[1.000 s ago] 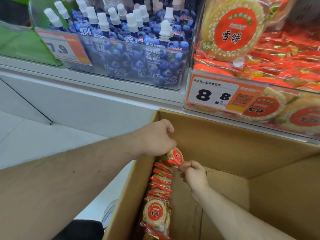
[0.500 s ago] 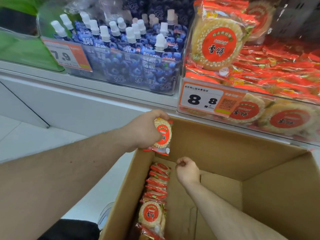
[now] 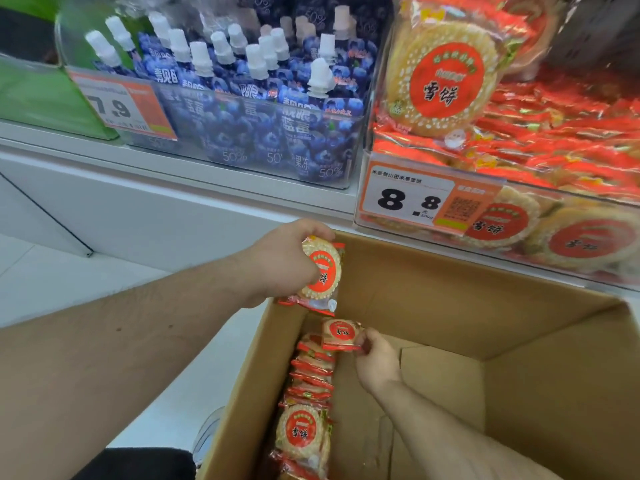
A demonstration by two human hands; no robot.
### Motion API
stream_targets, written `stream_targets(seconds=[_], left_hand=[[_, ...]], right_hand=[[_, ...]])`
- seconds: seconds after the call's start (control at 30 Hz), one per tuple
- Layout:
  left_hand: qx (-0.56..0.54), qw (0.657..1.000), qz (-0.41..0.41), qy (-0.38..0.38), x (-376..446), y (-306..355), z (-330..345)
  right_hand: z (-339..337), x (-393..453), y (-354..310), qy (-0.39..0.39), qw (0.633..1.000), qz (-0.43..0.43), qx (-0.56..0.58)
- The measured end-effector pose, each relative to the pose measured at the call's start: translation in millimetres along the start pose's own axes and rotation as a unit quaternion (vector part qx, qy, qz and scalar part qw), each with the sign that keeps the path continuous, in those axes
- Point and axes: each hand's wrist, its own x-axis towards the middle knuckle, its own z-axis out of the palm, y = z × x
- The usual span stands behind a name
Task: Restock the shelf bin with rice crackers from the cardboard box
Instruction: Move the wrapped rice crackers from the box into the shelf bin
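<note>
Left hand (image 3: pixel 280 261) grips a round red-labelled rice cracker pack (image 3: pixel 322 271) above the brown cardboard box's (image 3: pixel 450 306) far-left corner. Right hand (image 3: pixel 375 358) pinches a 2nd pack (image 3: pixel 341 334) inside, atop the row of packs (image 3: pixel 310 393) along the left wall. Clear shelf bin (image 3: pixel 519 202) w/ crackers sits beyond the far edge.

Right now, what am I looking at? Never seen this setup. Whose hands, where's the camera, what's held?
One camera, worn on a person's head, looks down at their bare hands; no robot. The left hand grips a rice cracker pack lifted above the cardboard box. The right hand pinches a second pack inside the box, above a row of packs along its left wall. Above right is the shelf bin of the same crackers, beside a bin of blueberry pouches.
</note>
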Motion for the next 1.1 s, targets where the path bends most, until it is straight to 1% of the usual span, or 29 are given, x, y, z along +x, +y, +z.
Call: stream_targets(seconds=[0.1,0.17,0.27,0.43,0.5,0.57,0.6,0.67,0.73,0.8,0.83,0.97,1.0,1.1], left_hand=[[-0.019,1.000,0.004,-0.005,-6.4,4.7,-2.0],[-0.041,0.999,0.013,-0.011,-11.6,7.5,-2.5],[-0.109,0.994,0.014,-0.017,-22.2,16.1,-0.8],[-0.200,0.978,0.017,-0.056,-45.6,37.5,11.7],[-0.234,0.969,0.023,-0.078,-56.4,46.7,15.6],[-0.265,0.956,0.035,-0.119,-66.0,54.5,18.4],[-0.271,0.951,0.047,-0.139,-74.0,60.1,19.1],[-0.258,0.949,0.087,-0.156,-85.0,67.7,20.5],[-0.232,0.954,0.130,-0.136,-89.9,71.1,20.7],[-0.225,0.954,0.161,-0.114,-95.0,75.2,17.6],[-0.229,0.951,0.175,-0.109,-96.0,76.5,14.9],[-0.239,0.935,0.240,-0.102,-96.6,84.7,6.8],[-0.241,0.930,0.256,-0.105,-96.4,87.0,6.0],[-0.242,0.913,0.305,-0.118,-97.2,95.0,7.3]], right_hand=[[-40.8,-31.9,6.5,0.086,0.986,-0.144,-0.019],[-66.7,-54.3,5.9,0.132,0.969,-0.205,-0.031],[-101.4,-87.8,-8.9,0.175,0.952,-0.251,-0.029],[-137.6,-124.0,-57.6,0.238,0.922,-0.304,0.009],[-146.2,-136.2,-78.7,0.259,0.908,-0.329,0.019],[-152.2,-147.9,-97.3,0.269,0.895,-0.354,0.021],[-154.8,-153.3,-105.4,0.270,0.890,-0.368,0.017],[-159.6,-162.8,-117.9,0.254,0.883,-0.395,0.001],[-165.7,-171.1,-127.3,0.209,0.894,-0.397,-0.001],[-174.3,-178.4,-135.1,0.155,0.918,-0.364,0.023],[-179.9,-180.9,-139.6,0.143,0.928,-0.342,0.036],[-207.1,-176.8,-166.3,0.141,0.948,-0.266,0.100],[-213.1,-175.2,-174.5,0.124,0.952,-0.257,0.113],[-227.4,-171.4,-191.3,0.038,0.957,-0.238,0.160]])
